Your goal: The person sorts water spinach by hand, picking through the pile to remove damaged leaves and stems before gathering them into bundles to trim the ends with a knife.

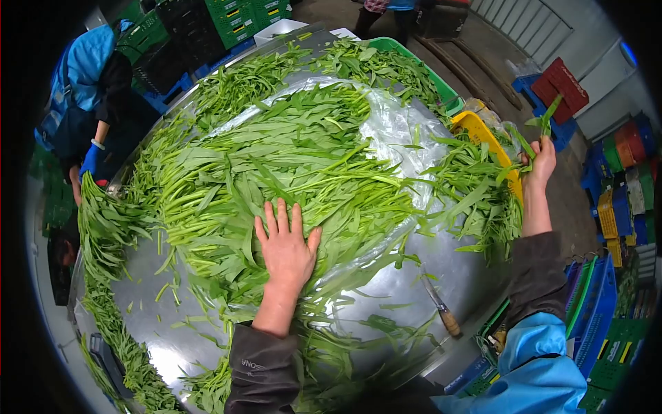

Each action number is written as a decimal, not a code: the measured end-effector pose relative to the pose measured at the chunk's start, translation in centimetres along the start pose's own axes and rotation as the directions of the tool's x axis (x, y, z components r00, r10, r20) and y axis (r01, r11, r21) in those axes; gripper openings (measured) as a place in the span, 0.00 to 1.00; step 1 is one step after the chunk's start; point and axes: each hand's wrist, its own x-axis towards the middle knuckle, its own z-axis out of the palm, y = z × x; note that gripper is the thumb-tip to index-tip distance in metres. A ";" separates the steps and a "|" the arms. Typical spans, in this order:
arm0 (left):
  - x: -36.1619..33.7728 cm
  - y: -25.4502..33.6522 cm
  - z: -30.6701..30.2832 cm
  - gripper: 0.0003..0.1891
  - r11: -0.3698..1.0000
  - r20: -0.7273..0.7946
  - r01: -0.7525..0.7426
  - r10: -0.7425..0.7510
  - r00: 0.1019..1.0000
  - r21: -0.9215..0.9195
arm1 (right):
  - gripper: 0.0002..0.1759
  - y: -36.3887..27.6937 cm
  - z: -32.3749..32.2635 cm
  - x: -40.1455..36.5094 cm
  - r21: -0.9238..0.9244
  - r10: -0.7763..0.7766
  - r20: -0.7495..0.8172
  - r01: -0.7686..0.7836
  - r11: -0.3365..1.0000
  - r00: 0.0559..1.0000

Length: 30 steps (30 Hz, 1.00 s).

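A large heap of water spinach [276,165] lies on a clear plastic sheet [407,124] on the metal table. My left hand [286,252] rests palm down on the heap's near side, fingers spread. Out at the right, beyond the table edge, my right hand [541,162] is closed around a water spinach sprig [549,117] whose leaves stick up above the fist. Near that hand is a yellow crate [493,138]. A knife [445,314] with a wooden handle lies on the table between my arms.
Across the left side, a person in blue [89,62] holds a bunch of water spinach [110,224] with a blue-gloved hand [91,159]. A green crate [448,90] stands at the far edge. Stacked crates [238,21] line the back. Loose leaves litter the metal table [155,303].
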 end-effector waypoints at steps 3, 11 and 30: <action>-0.2 0.3 -1.0 0.29 0.996 -0.107 0.019 -0.029 0.994 -0.090 | 0.26 1.6 -2.0 0.3 -0.856 -0.072 0.470 0.474 0.205 0.880; -3.9 1.2 -4.5 0.24 0.989 -0.040 -0.129 0.127 0.991 -0.068 | 0.25 0.2 9.3 -16.8 -0.398 -0.189 0.808 0.753 0.524 0.558; -3.9 1.6 -7.2 0.32 0.975 -0.113 -0.081 0.059 0.992 -0.207 | 0.13 3.8 20.5 -24.8 -0.228 0.185 0.851 0.028 0.973 0.492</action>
